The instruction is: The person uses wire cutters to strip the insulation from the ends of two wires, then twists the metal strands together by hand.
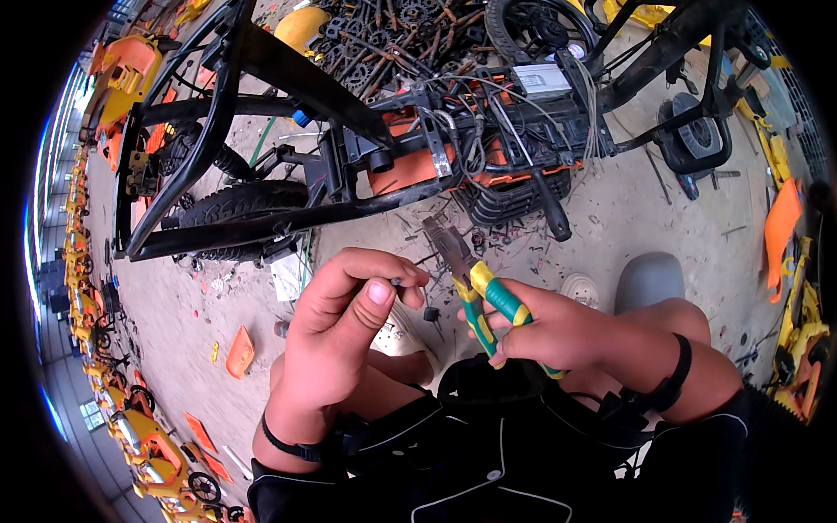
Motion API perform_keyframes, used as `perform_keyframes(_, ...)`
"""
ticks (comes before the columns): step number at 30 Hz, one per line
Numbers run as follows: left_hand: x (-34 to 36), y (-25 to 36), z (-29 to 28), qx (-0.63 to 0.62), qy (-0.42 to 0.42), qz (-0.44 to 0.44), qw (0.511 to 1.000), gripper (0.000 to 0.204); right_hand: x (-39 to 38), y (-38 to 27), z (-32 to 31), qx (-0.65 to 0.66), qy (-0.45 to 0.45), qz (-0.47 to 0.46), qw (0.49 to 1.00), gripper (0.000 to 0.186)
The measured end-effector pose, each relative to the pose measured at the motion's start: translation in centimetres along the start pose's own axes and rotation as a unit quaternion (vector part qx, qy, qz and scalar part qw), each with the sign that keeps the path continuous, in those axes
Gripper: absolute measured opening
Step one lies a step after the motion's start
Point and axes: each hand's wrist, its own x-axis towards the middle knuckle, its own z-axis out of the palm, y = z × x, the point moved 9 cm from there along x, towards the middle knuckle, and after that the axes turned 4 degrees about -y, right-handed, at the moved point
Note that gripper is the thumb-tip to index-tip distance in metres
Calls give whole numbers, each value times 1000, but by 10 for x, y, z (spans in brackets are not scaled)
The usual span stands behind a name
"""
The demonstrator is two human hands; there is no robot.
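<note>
My left hand point(349, 322) pinches a small dark metal piece point(396, 281) between thumb and fingers, low in the middle of the view. To its right, my right hand point(558, 327) grips pliers with green and yellow handles point(486, 290); the steel jaws point up and left, a little beyond the left fingertips. Above both hands lies a black vehicle frame point(314, 87) with an orange panel point(405, 174), tangled cables point(475, 148), a treaded tyre point(244, 209) and a black-handled tool point(554, 218) resting across it.
A pile of dark metal parts point(392, 39) lies behind the frame. Yellow and orange vehicles point(153, 453) line the left edge. Orange panels point(240, 353) lie on the grey floor point(174, 322), more point(780, 235) at the right. A grey rounded object point(649, 279) stands beside my right arm.
</note>
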Motion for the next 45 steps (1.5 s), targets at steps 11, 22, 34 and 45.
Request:
perform_keyframes(11,-1,-10,-8,-36,69,-30,997,14,-15,-8,-23,150,114,-5,982,55)
perform_keyframes(22,-11,31,-6,186,84,55,977,15,-12,6,-1,114,129,24,985,49)
perform_keyframes(34,-61,96,14,191,55,333,922,14,5,15,17,204,65,-80,974,55)
perform_keyframes(45,-43,50,2,-120,34,167,978,15,-18,-62,-16,270,81,-293,914,67)
